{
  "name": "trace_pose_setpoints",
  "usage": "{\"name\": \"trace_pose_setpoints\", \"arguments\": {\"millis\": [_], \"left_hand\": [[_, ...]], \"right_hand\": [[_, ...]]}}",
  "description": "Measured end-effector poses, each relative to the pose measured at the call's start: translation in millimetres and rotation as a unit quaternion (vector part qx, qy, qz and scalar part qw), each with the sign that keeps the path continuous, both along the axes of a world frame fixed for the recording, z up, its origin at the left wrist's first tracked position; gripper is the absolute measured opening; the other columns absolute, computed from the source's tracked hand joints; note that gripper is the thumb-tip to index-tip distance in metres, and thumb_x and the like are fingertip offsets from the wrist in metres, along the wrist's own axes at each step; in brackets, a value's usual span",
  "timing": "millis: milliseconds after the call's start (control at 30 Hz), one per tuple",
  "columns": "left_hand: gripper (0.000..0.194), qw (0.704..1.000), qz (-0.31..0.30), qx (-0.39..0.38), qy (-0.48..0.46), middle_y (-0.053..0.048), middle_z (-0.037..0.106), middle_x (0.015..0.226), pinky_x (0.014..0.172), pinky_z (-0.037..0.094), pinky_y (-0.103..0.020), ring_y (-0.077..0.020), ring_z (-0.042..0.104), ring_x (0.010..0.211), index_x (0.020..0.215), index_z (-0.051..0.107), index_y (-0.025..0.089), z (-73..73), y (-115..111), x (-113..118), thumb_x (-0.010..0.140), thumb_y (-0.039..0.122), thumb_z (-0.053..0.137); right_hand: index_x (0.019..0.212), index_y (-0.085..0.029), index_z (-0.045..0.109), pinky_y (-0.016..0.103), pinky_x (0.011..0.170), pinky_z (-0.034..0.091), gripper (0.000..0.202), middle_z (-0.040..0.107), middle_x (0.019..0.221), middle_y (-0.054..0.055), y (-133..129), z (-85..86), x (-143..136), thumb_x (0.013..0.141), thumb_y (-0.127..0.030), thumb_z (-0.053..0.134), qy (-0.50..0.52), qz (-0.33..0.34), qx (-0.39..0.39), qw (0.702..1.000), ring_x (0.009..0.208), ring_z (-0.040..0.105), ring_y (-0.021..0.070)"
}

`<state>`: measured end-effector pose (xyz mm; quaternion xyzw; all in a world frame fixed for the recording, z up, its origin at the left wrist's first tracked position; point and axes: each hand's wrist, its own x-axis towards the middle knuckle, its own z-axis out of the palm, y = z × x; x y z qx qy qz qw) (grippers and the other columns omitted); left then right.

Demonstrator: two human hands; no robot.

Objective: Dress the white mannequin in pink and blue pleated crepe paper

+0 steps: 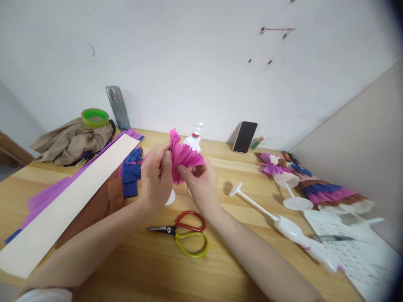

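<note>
Between my two hands, above the middle of the table, is a strip of pink crepe paper (185, 158) gathered into pleats that fan outward. My left hand (159, 174) pinches its left side between thumb and fingers. On the lower right, my right hand (201, 180) grips the folds with its thumb pressed on them. Just behind the paper stands a white bottle (193, 141) with a stepped nozzle and a red band, partly covered by the pleats. Below my hands lie scissors (171, 230) with one red and one yellow handle loop.
At left are a long cream board (72, 201), purple paper (47, 197), blue paper strips (130, 176), green tape (95, 117) on brown cloth (69, 140) and a flask (118, 107). At right are a phone (244, 137), a white hand-held tool (302, 239), a ruffled paper piece (330, 193) and a written sheet (362, 251).
</note>
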<state>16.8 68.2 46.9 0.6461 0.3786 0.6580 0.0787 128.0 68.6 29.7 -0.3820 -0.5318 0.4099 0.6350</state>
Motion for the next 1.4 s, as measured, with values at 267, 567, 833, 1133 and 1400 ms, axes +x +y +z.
{"name": "trace_pose_setpoints", "arguments": {"millis": [267,567,833,1133,1400], "left_hand": [[0.031,0.999,-0.021,-0.003,0.046,-0.006,0.07,0.096,0.078,0.049,-0.031,-0.0178,0.061,0.086,0.115,0.066,0.022,-7.1,-3.4,1.7,0.101,0.03,0.041],[0.034,0.993,0.031,0.104,0.037,-0.005,0.065,0.09,0.073,0.047,-0.03,-0.0161,0.057,0.079,0.126,0.063,0.023,-12.0,7.9,4.0,0.1,0.023,0.041],[0.037,0.977,0.064,0.193,0.057,-0.003,0.059,0.084,0.071,0.043,-0.028,-0.0146,0.052,0.075,0.131,0.06,0.022,-9.6,14.5,1.7,0.099,0.017,0.042],[0.037,0.976,0.069,0.198,0.06,-0.004,0.063,0.091,0.075,0.043,-0.029,-0.0157,0.056,0.083,0.133,0.059,0.022,-9.6,16.8,2.2,0.101,0.02,0.041],[0.039,0.974,0.059,0.209,0.059,-0.003,0.061,0.091,0.076,0.045,-0.028,-0.0147,0.055,0.082,0.136,0.058,0.023,-10.6,18.1,2.4,0.1,0.018,0.043]], "right_hand": [[0.073,-0.022,0.052,0.024,0.045,0.029,0.022,0.037,0.05,-0.01,3.9,-2.0,0.8,0.072,-0.031,0.073,0.007,-0.009,-0.002,1.0,0.046,0.032,0.0085],[0.072,-0.022,0.053,0.024,0.047,0.031,0.018,0.036,0.054,-0.01,-2.5,0.5,-3.0,0.073,-0.027,0.07,-0.02,0.0,0.007,1.0,0.048,0.034,0.0083],[0.069,-0.022,0.051,0.025,0.049,0.031,0.019,0.038,0.053,-0.009,-4.3,1.9,-4.3,0.07,-0.025,0.07,-0.02,0.018,0.019,0.999,0.048,0.037,0.0085],[0.072,-0.022,0.052,0.026,0.051,0.032,0.016,0.04,0.06,-0.007,-1.7,-2.9,-2.5,0.072,-0.024,0.068,-0.062,0.0,0.039,0.997,0.053,0.037,0.0102],[0.071,-0.022,0.052,0.025,0.052,0.033,0.016,0.041,0.063,-0.006,-0.6,-5.0,-1.8,0.074,-0.024,0.068,-0.1,-0.03,0.051,0.993,0.056,0.037,0.0106]]}}
